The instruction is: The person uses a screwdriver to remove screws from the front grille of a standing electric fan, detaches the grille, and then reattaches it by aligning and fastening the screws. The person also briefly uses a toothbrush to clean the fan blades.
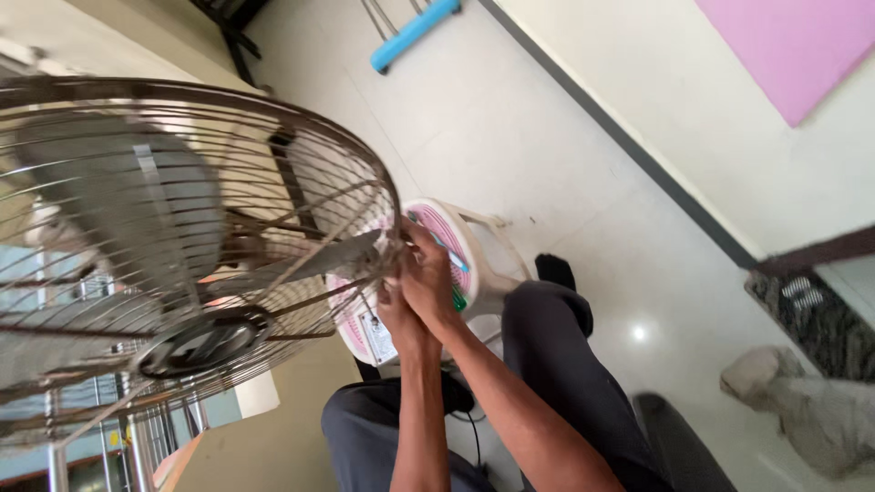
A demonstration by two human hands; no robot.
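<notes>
Both hands are bunched together at the rim of the wire fan guard, so it's hard to see much: the right hand has its fingers curled shut on the rim wire, while the left hand sits just below it, grip hidden. Behind the fingers there's a pink-and-white plastic stool, partly covered. Open tiled floor beyond.

You are reaching both forearms forward, your left hand and right hand pressing together, fingers curling closed, right hand sitting just above the left.
</notes>
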